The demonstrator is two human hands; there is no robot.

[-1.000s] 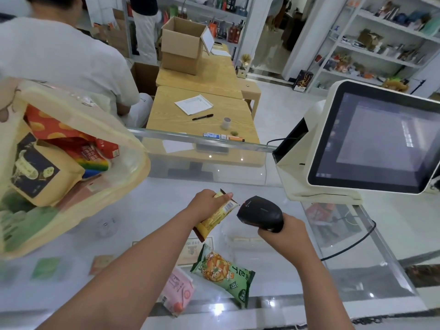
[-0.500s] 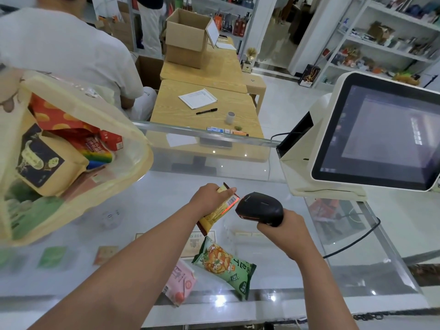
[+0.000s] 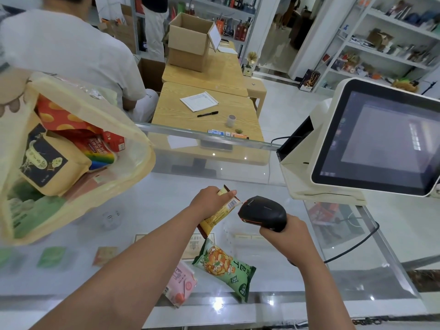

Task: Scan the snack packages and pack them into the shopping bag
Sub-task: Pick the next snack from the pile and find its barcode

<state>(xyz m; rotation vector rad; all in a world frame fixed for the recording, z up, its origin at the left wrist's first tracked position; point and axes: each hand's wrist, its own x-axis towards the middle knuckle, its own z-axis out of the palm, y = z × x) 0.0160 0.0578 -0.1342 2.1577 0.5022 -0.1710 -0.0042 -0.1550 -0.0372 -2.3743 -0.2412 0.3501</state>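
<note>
Left hand (image 3: 209, 201) grips yellow snack (image 3: 220, 214) above glass counter (image 3: 152, 210), barcode end tilted up toward scanner (image 3: 263, 213). Right hand (image 3: 285, 236) wraps scanner handle, its nose just beside the barcode. Green pack (image 3: 225, 267) and pink pack (image 3: 182, 284) lie flat on counter below. Bag (image 3: 133, 139) at left, open, holding several packs. Register screen (image 3: 378, 141) at right.

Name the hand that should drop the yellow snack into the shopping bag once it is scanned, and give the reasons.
Left. The left hand already grips the yellow snack, and the shopping bag hangs open on that side. The right hand holds the scanner, farther from the bag.
</note>
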